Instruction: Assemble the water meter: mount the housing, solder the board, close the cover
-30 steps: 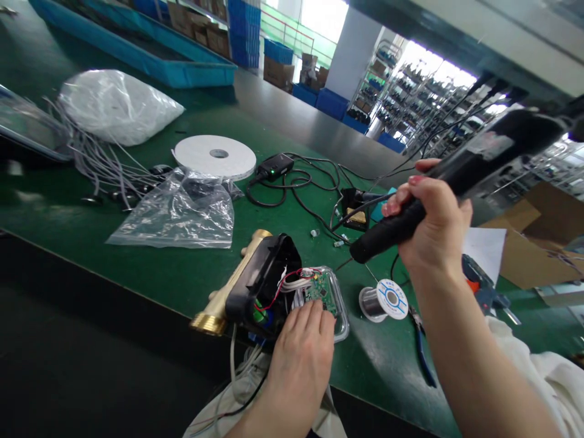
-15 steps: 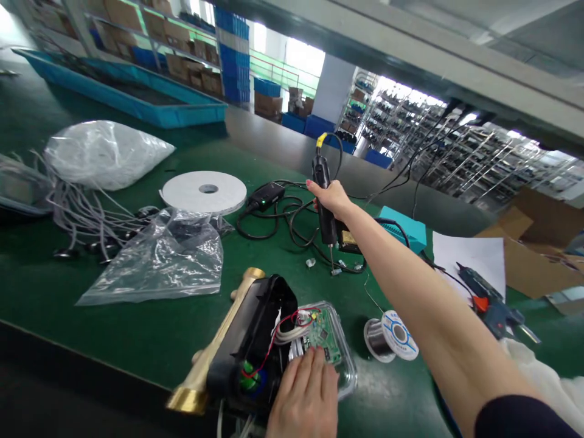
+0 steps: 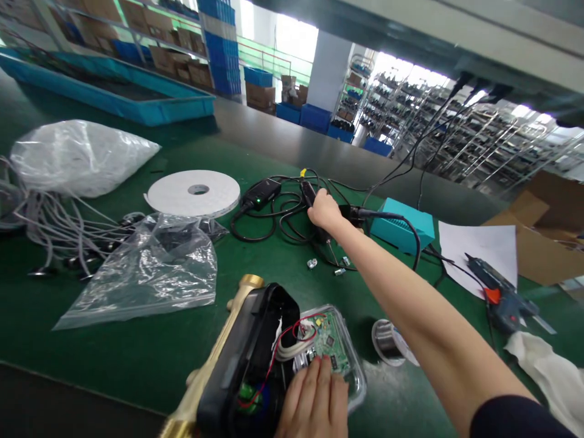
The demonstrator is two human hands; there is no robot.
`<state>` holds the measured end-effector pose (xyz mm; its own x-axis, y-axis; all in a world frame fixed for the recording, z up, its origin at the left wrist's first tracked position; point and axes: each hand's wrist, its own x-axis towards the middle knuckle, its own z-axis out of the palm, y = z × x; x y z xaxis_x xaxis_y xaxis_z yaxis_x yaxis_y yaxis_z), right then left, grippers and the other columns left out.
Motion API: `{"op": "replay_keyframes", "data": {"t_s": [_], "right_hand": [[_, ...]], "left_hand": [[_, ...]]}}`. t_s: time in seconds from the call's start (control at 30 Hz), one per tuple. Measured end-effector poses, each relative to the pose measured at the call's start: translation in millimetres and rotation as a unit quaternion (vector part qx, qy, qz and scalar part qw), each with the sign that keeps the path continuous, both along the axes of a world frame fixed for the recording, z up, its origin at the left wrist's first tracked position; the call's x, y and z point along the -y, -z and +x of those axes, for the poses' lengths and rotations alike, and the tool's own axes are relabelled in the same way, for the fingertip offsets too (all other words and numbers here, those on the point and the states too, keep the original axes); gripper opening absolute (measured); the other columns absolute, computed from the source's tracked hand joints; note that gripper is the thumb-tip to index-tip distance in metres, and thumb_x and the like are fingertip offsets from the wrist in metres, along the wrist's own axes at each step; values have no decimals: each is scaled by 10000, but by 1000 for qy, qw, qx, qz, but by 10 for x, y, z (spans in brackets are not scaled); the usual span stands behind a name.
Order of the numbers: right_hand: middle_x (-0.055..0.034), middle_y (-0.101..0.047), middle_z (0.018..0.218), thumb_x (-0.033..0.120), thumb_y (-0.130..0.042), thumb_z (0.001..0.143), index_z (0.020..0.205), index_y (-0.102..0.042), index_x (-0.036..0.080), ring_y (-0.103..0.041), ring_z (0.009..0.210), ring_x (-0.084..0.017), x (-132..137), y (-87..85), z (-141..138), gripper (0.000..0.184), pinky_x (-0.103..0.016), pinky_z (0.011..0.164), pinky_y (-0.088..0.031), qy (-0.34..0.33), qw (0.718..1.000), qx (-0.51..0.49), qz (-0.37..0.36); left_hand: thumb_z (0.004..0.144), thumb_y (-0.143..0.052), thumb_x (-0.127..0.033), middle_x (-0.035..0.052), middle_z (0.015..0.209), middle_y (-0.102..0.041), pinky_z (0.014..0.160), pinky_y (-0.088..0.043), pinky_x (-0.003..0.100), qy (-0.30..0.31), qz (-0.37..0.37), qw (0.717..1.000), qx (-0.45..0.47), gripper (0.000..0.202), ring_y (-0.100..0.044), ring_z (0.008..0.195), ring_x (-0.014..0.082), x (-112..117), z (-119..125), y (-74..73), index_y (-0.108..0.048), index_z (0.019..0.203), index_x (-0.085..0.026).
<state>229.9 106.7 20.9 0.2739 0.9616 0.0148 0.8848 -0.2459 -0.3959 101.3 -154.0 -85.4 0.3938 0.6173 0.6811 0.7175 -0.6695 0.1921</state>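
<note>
Right hand (image 3: 325, 210) clenched round a black soldering iron (image 3: 309, 194), near a teal soldering station (image 3: 401, 226). Left hand (image 3: 314, 398) lies open, not grasping, on a green circuit board (image 3: 328, 337) in a clear plastic case (image 3: 357, 383), just beside a brass meter body (image 3: 241, 291).

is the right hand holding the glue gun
No, the right hand is around a black corded tool, while the glue gun lies apart from it, to the right beside the paper.

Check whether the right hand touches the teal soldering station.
Apart: the head view shows the right hand left of the teal soldering station, with a black cable crossing the gap.
</note>
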Motion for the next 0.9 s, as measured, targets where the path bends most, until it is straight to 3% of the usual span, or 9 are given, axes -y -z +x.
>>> {"op": "replay_keyframes", "data": {"t_s": [0.07, 0.17, 0.27, 0.37, 0.53, 0.9], "right_hand": [[-190, -515, 1221, 156, -533, 861, 1188, -501, 84, -478, 1136, -271, 380, -95, -44, 337, -435, 949, -394, -56, 998, 28, 21], [-111, -605, 1052, 162, -514, 857, 1009, -595, 154, -530, 1029, -224, 1118, -150, -47, 172, -367, 904, -408, -143, 988, 44, 24], [-47, -634, 894, 181, -491, 879, 902, -608, 177, -576, 841, -166, 1808, -29, 27, 118, -294, 787, -441, -182, 982, 42, 25], [-48, -637, 872, 188, -478, 895, 887, -620, 180, -583, 812, -155, 2203, 175, 83, 142, -265, 738, -449, -191, 980, 44, 29], [-64, -642, 909, 218, -453, 918, 970, -654, 191, -601, 853, -160, 2264, 358, -17, 210, -246, 743, -456, -191, 980, 53, 17], [-148, -681, 892, 290, -502, 864, 867, -691, 173, -660, 798, -279, 2101, 345, -222, 223, -366, 657, -495, -101, 990, 80, -51]], "left_hand": [[903, -373, -102, 51, 974, -727, 829, -494, 304, 12, -29, 999, -7, 278, -676, 921, 175, 30, -24, -43, -642, 882, -168], [901, -320, -94, 89, 1025, -709, 854, -503, 332, 34, -52, 998, -19, 325, -663, 961, 200, 55, -71, -103, -638, 929, -152], [884, -275, -68, 117, 1024, -702, 844, -522, 338, 60, -47, 997, -29, 369, -662, 962, 210, 54, -103, -156, -634, 942, -130], [852, -288, -33, 129, 1011, -701, 825, -538, 352, 59, -53, 996, -46, 361, -668, 939, 218, 42, -103, -205, -631, 924, -121], [806, -327, 9, 122, 945, -707, 805, -550, 375, 65, -79, 992, -79, 337, -676, 885, 221, 21, -72, -269, -621, 903, -124], [808, -327, -1, 111, 942, -700, 815, -538, 346, 84, -15, 995, -61, 331, -665, 891, 205, 24, -104, -238, -600, 966, -105]]}}
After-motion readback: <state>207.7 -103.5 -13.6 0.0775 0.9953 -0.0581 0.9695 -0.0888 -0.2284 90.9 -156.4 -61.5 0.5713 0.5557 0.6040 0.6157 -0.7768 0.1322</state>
